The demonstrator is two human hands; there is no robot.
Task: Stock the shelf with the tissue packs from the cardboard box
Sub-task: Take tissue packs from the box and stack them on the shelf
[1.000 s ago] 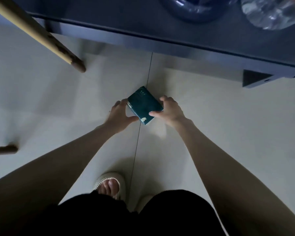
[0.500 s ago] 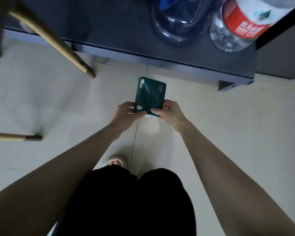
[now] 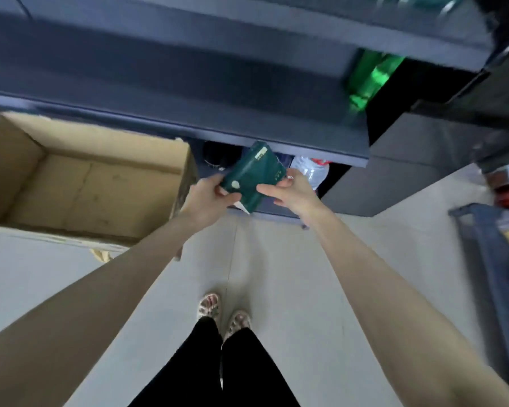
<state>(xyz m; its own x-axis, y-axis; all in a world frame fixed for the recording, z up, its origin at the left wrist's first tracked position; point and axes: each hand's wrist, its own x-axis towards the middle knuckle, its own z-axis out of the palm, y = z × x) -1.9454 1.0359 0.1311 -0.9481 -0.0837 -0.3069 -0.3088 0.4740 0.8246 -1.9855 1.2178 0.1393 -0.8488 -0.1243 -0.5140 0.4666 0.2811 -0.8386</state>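
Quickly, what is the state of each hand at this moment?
Left hand: closed, holding the green tissue pack at its lower left corner.
Right hand: closed, holding the same pack at its right side.

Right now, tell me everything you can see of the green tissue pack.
The tissue pack is a flat, dark green rectangle in a glossy wrapper, with a pale label at its far end and a white flap hanging below. The left hand and right hand hold it tilted in front of the shelf.
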